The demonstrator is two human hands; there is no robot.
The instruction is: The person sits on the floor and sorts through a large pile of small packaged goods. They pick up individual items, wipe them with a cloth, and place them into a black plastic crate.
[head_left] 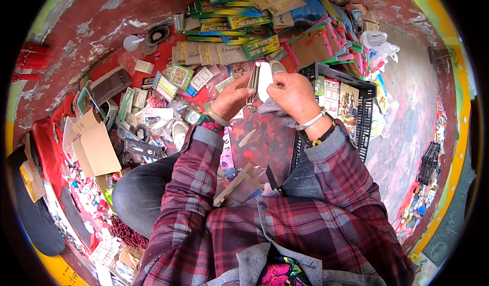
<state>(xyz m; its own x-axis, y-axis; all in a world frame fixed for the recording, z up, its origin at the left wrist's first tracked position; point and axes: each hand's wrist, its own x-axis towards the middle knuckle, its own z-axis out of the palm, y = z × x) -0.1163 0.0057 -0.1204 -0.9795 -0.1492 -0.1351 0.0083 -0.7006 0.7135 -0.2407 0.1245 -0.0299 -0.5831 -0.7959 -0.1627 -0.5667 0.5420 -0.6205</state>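
Here, the left hand [232, 98] has its grip closed around a dark-edged white flat object [263, 80], between twelve and one o'clock from centre; the right hand [295, 96], at its three o'clock, pinches its edge (grey cloth [273, 110] bunched beneath).

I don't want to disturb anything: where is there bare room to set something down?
The broad bare patch is the gray floor between the black crate and the small basket at far right. It's crowded left of the left hand (packets) and beyond it (boxes).
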